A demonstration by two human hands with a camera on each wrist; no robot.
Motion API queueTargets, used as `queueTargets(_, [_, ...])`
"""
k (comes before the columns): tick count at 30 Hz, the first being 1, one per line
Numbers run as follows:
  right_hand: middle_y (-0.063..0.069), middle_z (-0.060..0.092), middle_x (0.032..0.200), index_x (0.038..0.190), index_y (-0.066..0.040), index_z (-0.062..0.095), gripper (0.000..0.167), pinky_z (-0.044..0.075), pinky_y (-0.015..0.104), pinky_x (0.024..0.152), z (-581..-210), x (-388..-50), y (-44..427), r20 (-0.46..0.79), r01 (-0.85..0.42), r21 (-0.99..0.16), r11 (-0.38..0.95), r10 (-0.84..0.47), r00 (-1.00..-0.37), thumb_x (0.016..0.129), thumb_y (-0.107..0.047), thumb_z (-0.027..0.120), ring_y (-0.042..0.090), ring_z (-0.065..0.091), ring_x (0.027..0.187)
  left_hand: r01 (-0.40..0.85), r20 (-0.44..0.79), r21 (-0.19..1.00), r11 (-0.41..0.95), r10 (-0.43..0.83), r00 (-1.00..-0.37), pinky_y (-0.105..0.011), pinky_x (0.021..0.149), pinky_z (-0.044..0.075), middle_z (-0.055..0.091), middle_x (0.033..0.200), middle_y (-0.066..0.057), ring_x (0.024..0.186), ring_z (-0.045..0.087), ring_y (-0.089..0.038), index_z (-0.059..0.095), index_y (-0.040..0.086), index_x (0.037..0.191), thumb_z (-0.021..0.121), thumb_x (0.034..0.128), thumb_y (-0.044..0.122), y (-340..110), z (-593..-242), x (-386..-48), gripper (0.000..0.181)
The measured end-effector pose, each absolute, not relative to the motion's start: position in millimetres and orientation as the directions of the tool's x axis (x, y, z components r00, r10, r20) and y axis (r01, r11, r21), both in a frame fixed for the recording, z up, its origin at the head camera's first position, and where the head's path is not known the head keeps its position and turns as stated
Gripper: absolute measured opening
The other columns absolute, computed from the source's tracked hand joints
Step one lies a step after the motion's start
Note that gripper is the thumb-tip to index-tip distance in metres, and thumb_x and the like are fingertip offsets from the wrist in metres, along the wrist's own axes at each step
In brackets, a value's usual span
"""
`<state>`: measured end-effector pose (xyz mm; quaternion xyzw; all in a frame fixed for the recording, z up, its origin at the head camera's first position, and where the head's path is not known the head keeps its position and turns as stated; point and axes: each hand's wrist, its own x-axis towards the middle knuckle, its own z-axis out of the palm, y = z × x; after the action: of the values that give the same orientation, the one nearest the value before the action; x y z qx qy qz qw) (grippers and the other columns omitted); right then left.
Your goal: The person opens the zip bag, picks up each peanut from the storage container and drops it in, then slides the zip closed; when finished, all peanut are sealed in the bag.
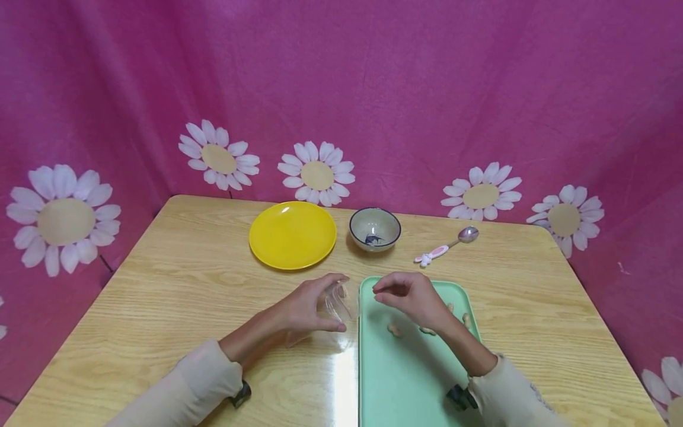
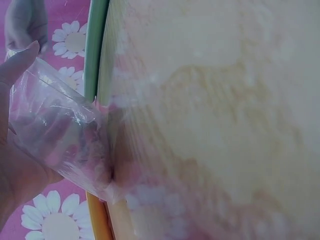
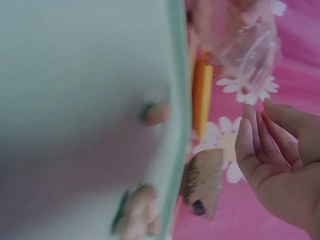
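Observation:
In the head view, my left hand (image 1: 309,305) holds a clear plastic bag (image 1: 341,301) between thumb and fingers, just left of the green tray. The left wrist view shows this bag (image 2: 60,120) hanging down from the hand, with fingers showing through the film. My right hand (image 1: 413,296) hovers over the tray's far left part, fingers bent, the thumb tip a little apart from the fingertips. In the right wrist view nothing shows between the right hand's (image 3: 280,155) fingertips. Several peanuts in shells (image 1: 395,330) lie on the tray, some partly hidden by the right arm.
The green tray (image 1: 389,379) lies at the right front of the wooden table (image 1: 176,279). Farther back stand a yellow plate (image 1: 292,235), a small bowl (image 1: 375,228) with a dark blue rim, and a spoon (image 1: 448,246) with a rabbit handle. A pink flowered curtain (image 1: 373,89) hangs behind.

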<state>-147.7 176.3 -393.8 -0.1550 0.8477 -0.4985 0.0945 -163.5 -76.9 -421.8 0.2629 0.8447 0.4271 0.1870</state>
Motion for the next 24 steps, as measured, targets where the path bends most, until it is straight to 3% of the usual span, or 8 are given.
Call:
queueTargets(10, [0.005,0.071,0.085,0.094,-0.004,0.072,0.012,0.051,0.017,0.068,-412.5,-141.8,196.3,-0.066,-0.202,-0.761,0.617,-0.384,-0.921,0.082,-0.006,0.071,0.009,0.062,0.076,0.290,-0.097,0.802,0.523,0.592,-0.800,-0.049,0.114,0.030,0.057,0.131,0.002,0.134,0.040,-0.019,0.036,0.023,0.143,0.082,0.0713,0.034,-77.6,-421.1,-162.6,0.086])
queueTargets(24, [-0.002,0.068,0.070,0.078,-0.007,0.072,0.007,0.047,0.016,0.058,-418.9,-138.4,198.3,-0.066,-0.310,-0.673,0.671,-0.473,-0.879,0.074,-0.006,0.077,-0.002,0.054,0.063,0.304,-0.079,0.803,0.512,0.598,-0.798,-0.051,0.114,0.029,0.054,0.135,-0.002,0.135,0.039,-0.022,0.036,0.020,0.144,0.082,0.0724,0.034,-78.1,-421.2,-163.2,0.086])
